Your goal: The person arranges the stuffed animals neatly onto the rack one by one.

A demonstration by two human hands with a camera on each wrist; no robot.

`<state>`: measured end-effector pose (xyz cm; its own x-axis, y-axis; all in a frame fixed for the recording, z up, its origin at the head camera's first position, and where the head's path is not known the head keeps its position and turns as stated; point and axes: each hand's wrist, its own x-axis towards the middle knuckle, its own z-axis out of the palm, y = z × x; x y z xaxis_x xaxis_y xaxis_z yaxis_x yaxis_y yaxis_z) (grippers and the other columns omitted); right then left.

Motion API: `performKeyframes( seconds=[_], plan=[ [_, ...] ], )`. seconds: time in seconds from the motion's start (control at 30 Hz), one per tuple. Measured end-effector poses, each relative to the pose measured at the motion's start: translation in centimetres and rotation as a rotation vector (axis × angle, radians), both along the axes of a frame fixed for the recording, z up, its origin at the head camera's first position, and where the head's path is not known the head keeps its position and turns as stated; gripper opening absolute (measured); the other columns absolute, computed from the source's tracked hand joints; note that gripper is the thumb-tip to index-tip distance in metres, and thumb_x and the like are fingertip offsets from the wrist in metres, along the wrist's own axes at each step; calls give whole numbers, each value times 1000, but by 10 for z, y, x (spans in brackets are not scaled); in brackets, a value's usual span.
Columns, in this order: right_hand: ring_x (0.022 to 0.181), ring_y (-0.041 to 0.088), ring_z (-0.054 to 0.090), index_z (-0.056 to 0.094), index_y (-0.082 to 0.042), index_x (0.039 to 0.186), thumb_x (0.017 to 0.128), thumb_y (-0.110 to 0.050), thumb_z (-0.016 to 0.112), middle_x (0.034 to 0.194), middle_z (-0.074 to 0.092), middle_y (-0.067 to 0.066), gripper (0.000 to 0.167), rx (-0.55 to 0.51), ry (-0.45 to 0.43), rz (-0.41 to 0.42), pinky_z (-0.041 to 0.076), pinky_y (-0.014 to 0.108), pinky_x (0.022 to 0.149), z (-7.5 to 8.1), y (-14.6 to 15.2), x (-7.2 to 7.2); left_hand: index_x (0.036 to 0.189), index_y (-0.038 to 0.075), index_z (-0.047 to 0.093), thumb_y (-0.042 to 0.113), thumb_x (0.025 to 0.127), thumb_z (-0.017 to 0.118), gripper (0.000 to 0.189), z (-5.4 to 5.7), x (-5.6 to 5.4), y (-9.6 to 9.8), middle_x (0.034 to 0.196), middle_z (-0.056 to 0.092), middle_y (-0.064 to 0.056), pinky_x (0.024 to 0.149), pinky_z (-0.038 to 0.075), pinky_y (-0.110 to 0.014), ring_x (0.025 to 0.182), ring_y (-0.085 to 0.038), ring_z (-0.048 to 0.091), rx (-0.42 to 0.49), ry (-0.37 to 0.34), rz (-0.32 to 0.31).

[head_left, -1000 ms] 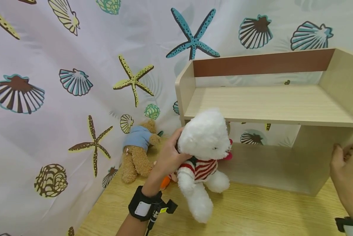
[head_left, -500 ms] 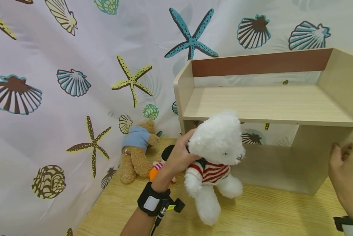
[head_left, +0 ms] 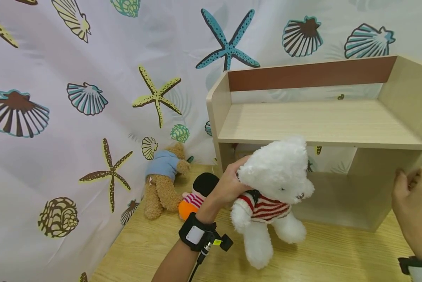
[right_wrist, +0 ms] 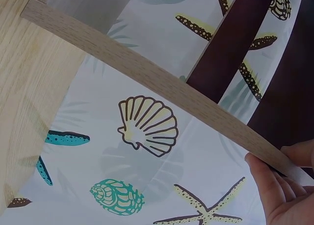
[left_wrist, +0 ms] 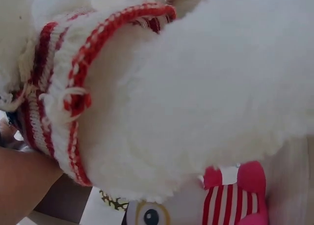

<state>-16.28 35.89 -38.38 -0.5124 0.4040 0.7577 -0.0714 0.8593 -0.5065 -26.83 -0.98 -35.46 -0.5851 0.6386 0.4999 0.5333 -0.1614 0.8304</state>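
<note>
In the head view my left hand [head_left: 230, 184] grips a white teddy bear [head_left: 279, 168] by the back of its head and neck. The bear wears a red-and-white striped sweater and hangs upright before the lower compartment of a wooden shelf unit [head_left: 320, 121]. White fur [left_wrist: 211, 82] fills most of the left wrist view. On the far right my right hand [head_left: 417, 207] holds the front edge of the unit's side panel. Its thumb and fingers lie on either side of that panel edge [right_wrist: 122, 58] in the right wrist view.
A brown teddy bear [head_left: 163, 166] in blue leans by the curtain. Beside it lies a black-haired doll [head_left: 189, 203] with orange bottoms. Another plush toy [left_wrist: 228, 203], pink-and-white striped, shows beneath the bear. Everything stands on a wooden tabletop [head_left: 136, 250].
My left hand has moved to the right with the white teddy bear, uncovering the black-haired doll. The right hand has stayed on the side panel.
</note>
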Motion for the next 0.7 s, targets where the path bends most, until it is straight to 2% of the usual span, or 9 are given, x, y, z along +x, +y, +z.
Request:
performKeyframes(
  seconds=[0.2,0.37,0.43,0.6,0.7],
  plan=[
    [64,61,57,51,23,98,100,-5,46,86,57,45,29,-88,-102,-29,21,6,36,2,-3,3,141,-4,47,5,86,67,60,-4,-4,10,128,55,-23,95,47,-32,107,-10,54,-18,11,-17],
    [68,63,58,50,24,105,101,-9,43,92,56,48,34,-109,-190,-68,20,7,35,3,-2,5,142,-3,46,10,88,67,60,-6,-6,17,129,54,-24,95,48,-31,107,-10,54,-18,14,-38],
    [72,63,59,50,25,107,102,-10,42,94,56,49,36,-107,-207,-81,20,6,36,3,-2,5,143,-2,46,10,88,67,60,-7,-7,20,130,54,-24,95,48,-31,107,-10,54,-19,16,-43],
    [61,56,59,51,22,107,102,-11,44,91,57,45,34,-113,-217,-80,23,10,34,4,-2,7,145,-1,45,8,90,65,59,-8,-9,26,134,52,-21,96,47,-31,111,-9,53,-34,14,-49],
    [64,56,60,51,21,108,102,-12,44,92,58,45,34,-134,-233,-80,24,12,34,4,-2,7,146,1,45,5,91,63,58,-9,-11,31,135,53,-19,96,47,-30,112,-9,53,-54,17,-44]
  ],
)
